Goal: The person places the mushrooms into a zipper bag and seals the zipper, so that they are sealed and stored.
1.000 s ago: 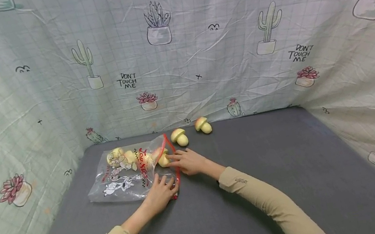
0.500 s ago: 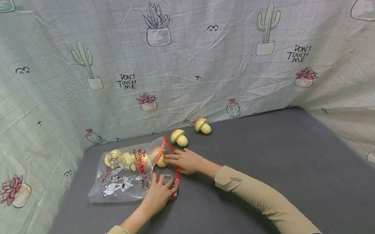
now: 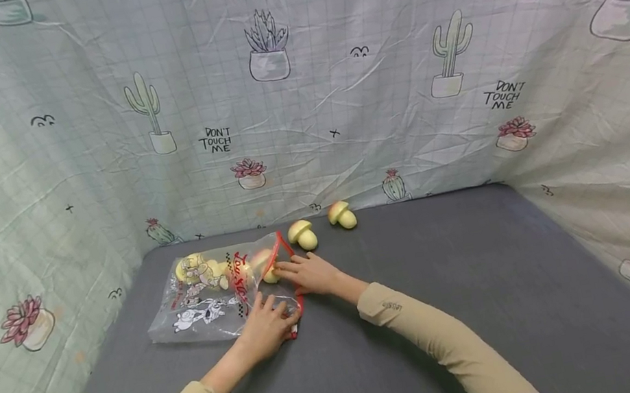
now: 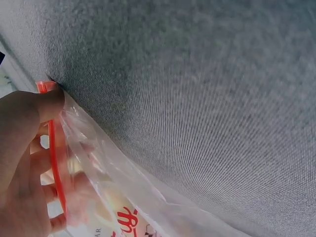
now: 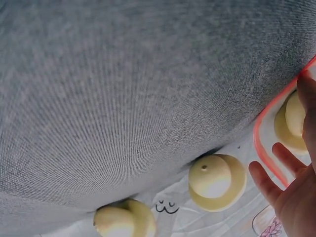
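One grey table (image 3: 430, 288) fills most of what we see, walled on three sides by a cactus-print cloth (image 3: 333, 82). On its far left part lies a clear printed bag (image 3: 207, 298) with a red zip edge (image 3: 285, 264), its mouth facing right; we make out yellow toy mushrooms inside it near the closed end. Our left hand (image 3: 264, 326) pinches the near corner of the mouth, thumb pressed on the red strip, as the left wrist view shows (image 4: 29, 148). Our right hand (image 3: 309, 272) rests at the mouth with fingers spread and straight, the fingertips touching a mushroom (image 3: 268, 274) that sits just inside the opening. Two more loose mushrooms stand beyond the bag by the back cloth: one (image 3: 303, 235) just beside the zip edge, the other (image 3: 342, 214) a little further right.
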{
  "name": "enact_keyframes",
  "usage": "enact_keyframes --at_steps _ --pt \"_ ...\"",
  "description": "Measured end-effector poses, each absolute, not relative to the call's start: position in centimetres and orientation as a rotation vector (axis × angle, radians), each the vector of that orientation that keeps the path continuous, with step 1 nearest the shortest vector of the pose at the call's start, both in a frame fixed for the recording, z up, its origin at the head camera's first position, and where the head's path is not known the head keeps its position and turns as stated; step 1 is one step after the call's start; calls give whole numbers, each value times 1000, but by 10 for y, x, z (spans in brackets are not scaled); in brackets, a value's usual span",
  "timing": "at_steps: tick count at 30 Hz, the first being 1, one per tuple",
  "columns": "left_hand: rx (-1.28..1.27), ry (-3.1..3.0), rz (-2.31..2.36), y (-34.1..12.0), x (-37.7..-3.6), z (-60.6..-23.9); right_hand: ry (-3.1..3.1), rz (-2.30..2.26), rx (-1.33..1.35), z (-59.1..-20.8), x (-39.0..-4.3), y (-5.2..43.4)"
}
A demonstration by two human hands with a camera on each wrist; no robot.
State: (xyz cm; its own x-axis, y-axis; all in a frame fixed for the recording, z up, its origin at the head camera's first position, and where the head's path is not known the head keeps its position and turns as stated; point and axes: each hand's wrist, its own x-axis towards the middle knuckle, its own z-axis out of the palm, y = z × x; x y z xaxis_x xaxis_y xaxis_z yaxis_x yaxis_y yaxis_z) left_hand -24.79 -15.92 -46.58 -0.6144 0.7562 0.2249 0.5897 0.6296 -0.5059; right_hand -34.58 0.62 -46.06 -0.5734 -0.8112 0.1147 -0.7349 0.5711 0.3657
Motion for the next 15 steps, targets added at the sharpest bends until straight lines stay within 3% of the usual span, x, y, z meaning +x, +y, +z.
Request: enact_keyframes --at_steps 15 --pt "-885 -2434 329 -172 -259 -445 -2519 -496 1259 -457 -345 -2"
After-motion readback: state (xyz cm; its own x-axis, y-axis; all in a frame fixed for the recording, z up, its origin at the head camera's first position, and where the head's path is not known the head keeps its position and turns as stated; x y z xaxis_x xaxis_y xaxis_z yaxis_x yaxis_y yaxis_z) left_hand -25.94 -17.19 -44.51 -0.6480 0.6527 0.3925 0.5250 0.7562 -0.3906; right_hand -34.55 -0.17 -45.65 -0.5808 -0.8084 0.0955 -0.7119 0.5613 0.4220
